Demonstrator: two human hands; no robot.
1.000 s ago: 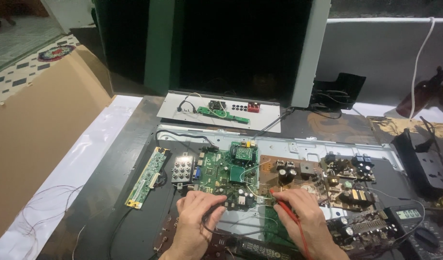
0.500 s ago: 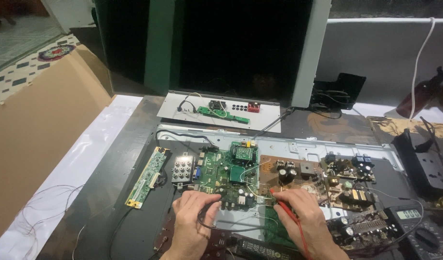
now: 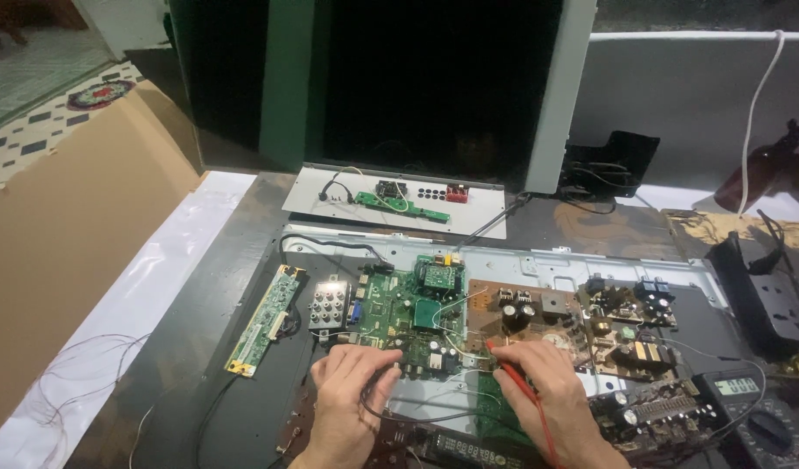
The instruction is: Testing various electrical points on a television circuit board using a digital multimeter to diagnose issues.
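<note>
Head view: the green main board [image 3: 404, 317] lies just ahead of both hands. The left hand [image 3: 352, 391], fingers pinched on a black probe [image 3: 394, 368], touches the board's near edge. The right hand [image 3: 538, 391] grips a red probe [image 3: 514, 382], which slants up-left towards the board's right corner.

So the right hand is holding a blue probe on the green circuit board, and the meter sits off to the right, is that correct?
Not quite: the probe in the right hand is red, not blue, as the head view shows. Its tip is at the green circuit board, and the meter does sit off to the right.
</note>
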